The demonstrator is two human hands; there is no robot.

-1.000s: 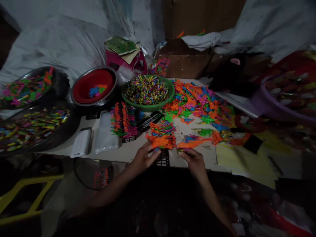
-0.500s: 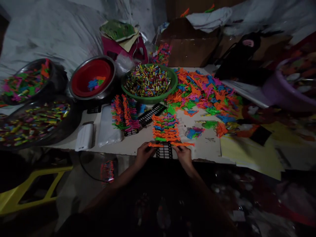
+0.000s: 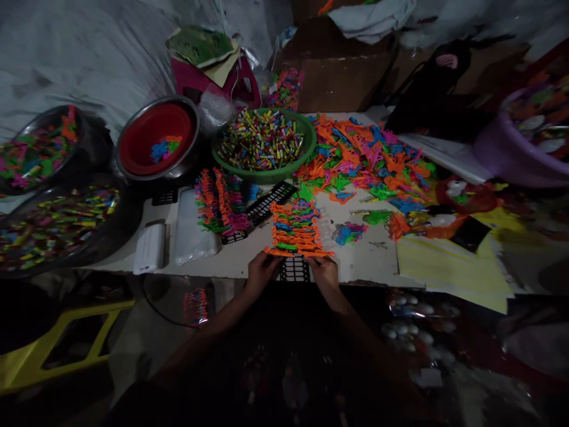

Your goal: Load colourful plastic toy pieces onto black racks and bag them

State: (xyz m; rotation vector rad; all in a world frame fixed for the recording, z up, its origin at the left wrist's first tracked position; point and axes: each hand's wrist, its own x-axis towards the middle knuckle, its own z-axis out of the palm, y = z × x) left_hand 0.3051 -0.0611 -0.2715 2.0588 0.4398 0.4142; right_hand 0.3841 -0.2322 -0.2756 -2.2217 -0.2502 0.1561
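My left hand (image 3: 262, 268) is closed, its fingertips pinching an orange plastic piece (image 3: 272, 252) at the near end of a row. Level with it, my right hand (image 3: 325, 270) pinches another orange plastic piece (image 3: 326, 254). Both pieces lie across a black slotted rack (image 3: 294, 270), whose near end shows bare between my hands at the table edge. Beyond them, a row of orange, green, blue and pink plastic pieces (image 3: 296, 228) covers the rack. The exact kind of these small moulded pieces cannot be made out.
Behind stands a green basin (image 3: 311, 142) of small wrapped tubes. A heap of coloured plastic pieces (image 3: 368, 157) spreads right of it. Another black rack (image 3: 271, 203), a filled row (image 3: 217, 204), plastic bags (image 3: 195, 237) and a white power bank (image 3: 150, 248) lie left. Yellow sheets (image 3: 448, 267) overhang the right edge.
Both hands have pushed the orange pieces slightly forward against the row. The right piece has shifted inward and lies closer to the others. The camera view has moved a little.
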